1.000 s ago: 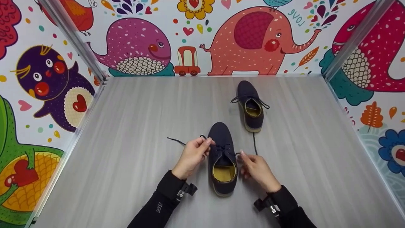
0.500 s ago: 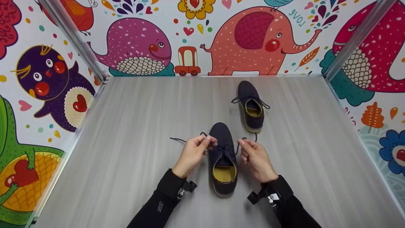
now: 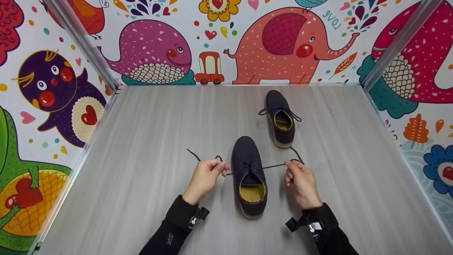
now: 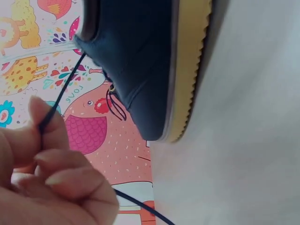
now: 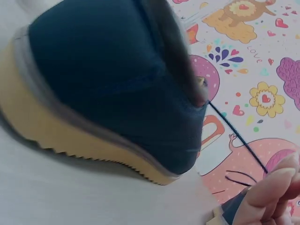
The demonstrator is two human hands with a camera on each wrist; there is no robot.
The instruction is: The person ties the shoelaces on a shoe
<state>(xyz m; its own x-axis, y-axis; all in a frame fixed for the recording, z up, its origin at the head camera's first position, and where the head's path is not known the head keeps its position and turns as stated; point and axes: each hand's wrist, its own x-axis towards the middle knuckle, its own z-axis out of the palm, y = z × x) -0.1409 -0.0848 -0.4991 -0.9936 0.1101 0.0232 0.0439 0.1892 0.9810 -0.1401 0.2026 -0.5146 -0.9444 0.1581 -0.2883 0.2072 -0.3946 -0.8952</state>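
A dark navy lace-up shoe (image 3: 246,152) with a yellow insole stands on the grey tabletop, toe pointing away. My left hand (image 3: 205,177) is on its left side and pinches one end of the black shoelace (image 4: 63,91) between thumb and fingers. On the other side my right hand (image 3: 300,182) pinches the opposite lace end (image 5: 238,135). Both laces run out from the eyelets, the right one drawn straight. Loose tails trail past each hand. The left wrist view shows the shoe's side and its ridged tan sole (image 4: 190,70).
A second navy shoe (image 3: 277,99), its laces tied in a bow, stands farther back to the right. Printed panels with cartoon animals (image 3: 276,46) border the grey tabletop (image 3: 159,124) at the back and sides, joined by metal rails (image 3: 85,46).
Both hands have moved apart, left hand to the left and right hand to the right. The laces, slack and looped before, are now pulled outward. The near shoe has barely shifted.
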